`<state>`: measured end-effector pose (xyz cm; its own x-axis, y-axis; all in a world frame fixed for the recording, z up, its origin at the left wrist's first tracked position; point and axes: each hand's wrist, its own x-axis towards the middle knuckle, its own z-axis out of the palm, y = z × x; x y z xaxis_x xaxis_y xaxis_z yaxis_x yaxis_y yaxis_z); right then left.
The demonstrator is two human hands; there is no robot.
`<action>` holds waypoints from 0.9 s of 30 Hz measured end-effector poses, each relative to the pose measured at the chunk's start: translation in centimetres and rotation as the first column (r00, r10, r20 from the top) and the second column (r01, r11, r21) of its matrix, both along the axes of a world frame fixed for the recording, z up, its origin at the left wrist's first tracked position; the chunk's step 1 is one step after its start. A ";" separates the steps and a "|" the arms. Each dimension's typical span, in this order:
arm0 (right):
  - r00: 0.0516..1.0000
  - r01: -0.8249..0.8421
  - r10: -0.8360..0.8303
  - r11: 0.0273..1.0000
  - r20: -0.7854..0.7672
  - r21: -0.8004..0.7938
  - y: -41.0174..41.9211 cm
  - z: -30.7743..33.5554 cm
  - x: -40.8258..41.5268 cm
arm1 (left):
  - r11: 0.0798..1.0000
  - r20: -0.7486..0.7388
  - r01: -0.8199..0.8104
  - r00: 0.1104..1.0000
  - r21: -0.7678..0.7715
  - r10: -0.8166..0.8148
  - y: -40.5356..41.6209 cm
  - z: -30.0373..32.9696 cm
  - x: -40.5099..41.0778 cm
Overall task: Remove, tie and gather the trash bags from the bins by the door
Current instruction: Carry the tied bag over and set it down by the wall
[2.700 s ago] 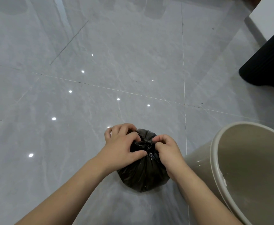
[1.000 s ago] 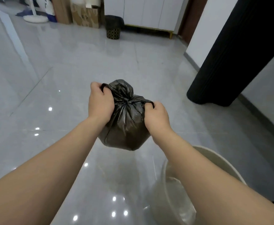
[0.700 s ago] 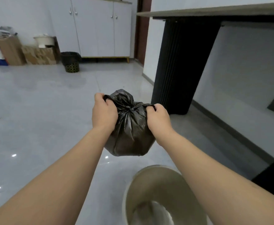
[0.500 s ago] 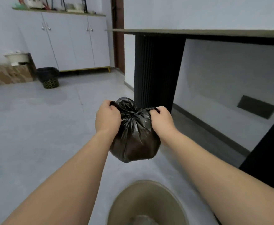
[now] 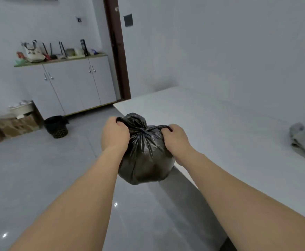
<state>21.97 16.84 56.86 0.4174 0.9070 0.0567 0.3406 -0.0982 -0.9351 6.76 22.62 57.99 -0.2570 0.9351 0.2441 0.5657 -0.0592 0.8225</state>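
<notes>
A small black trash bag (image 5: 145,160), bunched and knotted at its top, hangs in the air in front of me. My left hand (image 5: 114,134) grips one black loop of the bag on its left side. My right hand (image 5: 176,138) grips the other loop on its right side. The bag hangs just over the near left edge of a white table (image 5: 220,134). Far off on the floor stands a black bin (image 5: 56,126) near the brown door frame (image 5: 118,51). A cream bin (image 5: 21,108) sits on cardboard boxes further left.
White cabinets (image 5: 72,86) with clutter on top line the back wall. Cardboard boxes (image 5: 7,125) stand at the far left. A crumpled grey cloth (image 5: 304,140) lies on the table at the right. Grey tiled floor (image 5: 39,169) stretches to the left.
The bag has been lifted from the floor to table height, held by both hands. My view has risen; the beige bin that was below has left the frame.
</notes>
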 end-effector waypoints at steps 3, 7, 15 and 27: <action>0.999 0.032 -0.032 0.999 -0.001 0.043 0.0 12.5 0.4 | 0.998 0.040 0.059 0.997 0.027 -0.060 -0.3 12.4 -0.3; 0.997 0.071 -0.073 0.995 0.036 0.073 -1.2 25.6 0.5 | 0.995 0.051 0.080 0.995 0.057 -0.083 -2.2 24.8 -0.8; 0.995 0.101 -0.102 0.991 0.010 0.093 -2.6 31.4 -1.6 | 0.975 -0.019 0.182 0.983 0.128 -0.181 -4.1 31.1 -4.0; 0.995 0.016 -0.005 0.993 -0.098 0.114 2.7 30.7 -10.3 | 0.983 -0.060 0.134 0.990 0.124 -0.127 0.7 30.9 -13.8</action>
